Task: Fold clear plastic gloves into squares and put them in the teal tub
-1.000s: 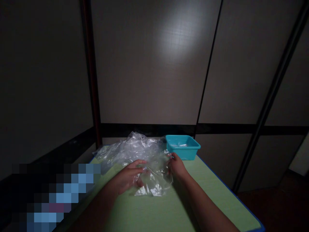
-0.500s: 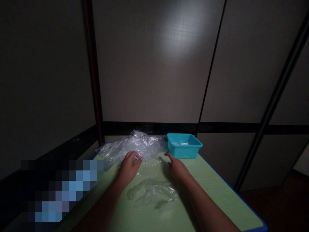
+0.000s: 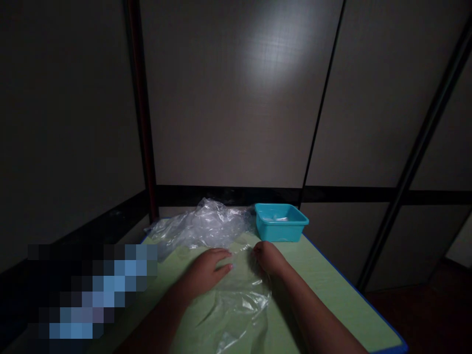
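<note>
Clear film [image 3: 245, 302] lay over the table [image 3: 324, 280], between and below the hands. Left hand [image 3: 208, 270]: thumb and fingers slightly apart. Right hand [image 3: 271, 258]: fingers curled; grip unclear. Step, apparently: arranging film; next move called for light pinching.

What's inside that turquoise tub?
Something clear and shiny shows inside the turquoise tub; I can't tell what it is. The tub's near wall hides the rest.

The right hand [image 3: 272, 257] holds clear plastic [image 3: 246, 304].
</note>
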`<state>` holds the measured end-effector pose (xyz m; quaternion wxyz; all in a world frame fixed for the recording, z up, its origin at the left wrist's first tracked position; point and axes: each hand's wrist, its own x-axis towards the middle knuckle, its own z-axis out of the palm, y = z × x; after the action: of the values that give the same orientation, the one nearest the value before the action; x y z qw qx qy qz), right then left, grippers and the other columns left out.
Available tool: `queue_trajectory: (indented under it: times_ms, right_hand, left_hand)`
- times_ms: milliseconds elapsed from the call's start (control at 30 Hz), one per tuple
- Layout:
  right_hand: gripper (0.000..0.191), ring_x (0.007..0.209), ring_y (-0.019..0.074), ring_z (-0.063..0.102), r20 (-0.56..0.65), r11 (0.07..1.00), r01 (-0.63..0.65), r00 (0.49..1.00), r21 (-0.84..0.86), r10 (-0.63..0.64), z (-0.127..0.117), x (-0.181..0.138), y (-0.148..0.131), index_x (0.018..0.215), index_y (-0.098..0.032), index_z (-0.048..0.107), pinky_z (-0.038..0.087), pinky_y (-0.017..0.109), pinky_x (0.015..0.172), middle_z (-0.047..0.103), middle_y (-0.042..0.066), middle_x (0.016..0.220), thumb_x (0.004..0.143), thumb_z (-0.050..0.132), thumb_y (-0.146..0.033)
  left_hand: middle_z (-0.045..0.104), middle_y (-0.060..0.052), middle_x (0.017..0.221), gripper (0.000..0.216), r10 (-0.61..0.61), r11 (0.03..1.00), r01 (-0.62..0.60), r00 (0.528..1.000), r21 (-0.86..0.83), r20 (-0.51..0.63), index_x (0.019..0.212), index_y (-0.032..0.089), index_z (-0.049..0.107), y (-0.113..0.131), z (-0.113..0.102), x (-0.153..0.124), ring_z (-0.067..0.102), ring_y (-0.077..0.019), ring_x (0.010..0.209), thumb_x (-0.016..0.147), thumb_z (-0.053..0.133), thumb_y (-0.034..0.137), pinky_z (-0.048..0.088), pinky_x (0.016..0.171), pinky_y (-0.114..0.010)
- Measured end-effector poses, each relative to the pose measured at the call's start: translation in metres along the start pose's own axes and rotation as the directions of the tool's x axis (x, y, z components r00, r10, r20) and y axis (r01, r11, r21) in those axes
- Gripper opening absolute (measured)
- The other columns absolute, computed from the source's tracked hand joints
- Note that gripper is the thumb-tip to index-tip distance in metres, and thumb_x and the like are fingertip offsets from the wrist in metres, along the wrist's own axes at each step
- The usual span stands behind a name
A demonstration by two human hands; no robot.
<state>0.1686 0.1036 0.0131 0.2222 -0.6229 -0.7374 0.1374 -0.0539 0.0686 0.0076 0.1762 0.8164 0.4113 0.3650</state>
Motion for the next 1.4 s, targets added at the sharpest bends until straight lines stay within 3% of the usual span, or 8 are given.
queue_trajectory:
  times_ms: [233, 500, 700, 800, 1000, 1100, 1200, 1400]
  right_hand:
    - [0.02, 0.071, 0.0176, 0.059, -0.069, 0.999, -0.009, 0.998, -0.033, 0.007, -0.005, 0.0, -0.004, 0.089, -0.016, 0.063, 0.035, 0.023, 0.057, 0.066, 0.008, 0.08, 0.079, 0.045, -0.015]
    - [0.018, 0.074, 0.0242, 0.061, -0.087, 0.977, -0.083, 0.994, -0.195, 0.067, -0.006, -0.01, 0.001, 0.086, -0.016, 0.062, 0.039, 0.031, 0.061, 0.066, 0.014, 0.081, 0.076, 0.047, -0.013]
    - [0.027, 0.08, 0.0261, 0.06, -0.148, 0.957, -0.136, 0.984, -0.255, 0.1, -0.014, -0.013, -0.004, 0.1, -0.014, 0.059, 0.04, 0.034, 0.066, 0.064, 0.017, 0.089, 0.079, 0.042, -0.01]
    - [0.026, 0.091, 0.0261, 0.055, -0.185, 0.961, -0.078, 0.982, -0.265, 0.029, -0.019, -0.013, -0.013, 0.1, -0.015, 0.058, 0.038, 0.034, 0.074, 0.059, 0.017, 0.099, 0.08, 0.04, -0.011]
    - [0.029, 0.105, 0.0205, 0.048, -0.005, 0.955, 0.294, 0.956, -0.029, -0.294, -0.01, -0.018, -0.023, 0.111, -0.018, 0.053, 0.034, 0.032, 0.089, 0.054, 0.012, 0.114, 0.085, 0.042, -0.025]
    - [0.053, 0.127, 0.0274, 0.027, 0.196, 0.951, 0.308, 0.931, 0.033, -0.309, -0.006, -0.023, -0.022, 0.13, -0.025, 0.038, 0.015, 0.051, 0.101, 0.031, 0.013, 0.14, 0.082, 0.049, -0.043]
    - [0.085, 0.133, 0.033, 0.004, 0.421, 0.955, 0.291, 0.861, 0.051, -0.285, -0.008, -0.029, -0.023, 0.137, -0.032, 0.023, -0.004, 0.062, 0.096, 0.006, 0.013, 0.148, 0.066, 0.063, -0.056]
    - [0.108, 0.132, 0.0344, -0.011, 0.566, 0.959, 0.285, 0.789, 0.004, -0.237, -0.015, -0.033, -0.029, 0.138, -0.036, 0.011, -0.012, 0.067, 0.089, -0.009, 0.012, 0.146, 0.052, 0.074, -0.05]
  left_hand:
    - [0.051, -0.006, 0.128, 0.047, 0.018, 0.988, -0.002, 0.995, -0.153, 0.102, 0.12, 0.027, 0.055, 0.004, 0.006, -0.007, 0.044, -0.0263, 0.119, 0.076, 0.059, 0.043, 0.027, 0.103, -0.04]
    - [0.024, -0.011, 0.143, 0.082, 0.108, 0.994, -0.104, 0.933, -0.03, 0.342, 0.137, 0.027, 0.028, 0.02, 0.021, -0.015, 0.018, -0.032, 0.132, 0.069, 0.062, 0.056, 0.004, 0.104, -0.055]
    - [0.016, -0.011, 0.145, 0.089, 0.124, 0.991, -0.135, 0.895, -0.005, 0.428, 0.137, 0.031, 0.026, 0.024, 0.022, -0.015, 0.01, -0.032, 0.133, 0.062, 0.063, 0.062, -0.005, 0.101, -0.058]
    - [0.017, -0.01, 0.144, 0.088, 0.143, 0.987, -0.16, 0.885, 0.002, 0.442, 0.136, 0.032, 0.027, 0.023, 0.021, -0.014, 0.01, -0.0323, 0.133, 0.062, 0.064, 0.061, -0.003, 0.101, -0.059]
    - [0.038, -0.005, 0.138, 0.052, 0.085, 0.996, -0.091, 0.974, 0.015, 0.212, 0.128, 0.031, 0.044, 0.016, 0.016, -0.006, 0.025, -0.0268, 0.13, 0.079, 0.054, 0.047, 0.005, 0.106, -0.049]
    - [0.043, -0.005, 0.135, 0.039, -0.019, 0.993, 0.013, 0.999, 0.117, 0.05, 0.125, 0.029, 0.048, 0.003, 0.009, -0.001, 0.03, -0.0229, 0.127, 0.087, 0.042, 0.037, 0.01, 0.106, -0.044]
    - [0.048, -0.007, 0.129, 0.037, -0.063, 0.967, 0.084, 0.994, 0.24, -0.092, 0.123, 0.023, 0.05, -0.011, 0.004, 0.002, 0.036, -0.0231, 0.122, 0.088, 0.04, 0.032, 0.021, 0.103, -0.04]
    - [0.059, -0.011, 0.097, 0.025, -0.147, 0.888, 0.227, 0.964, 0.4, -0.221, 0.099, 0.016, 0.062, -0.02, 0.0, 0.005, 0.045, -0.0264, 0.1, 0.084, 0.044, 0.025, 0.032, 0.091, -0.039]
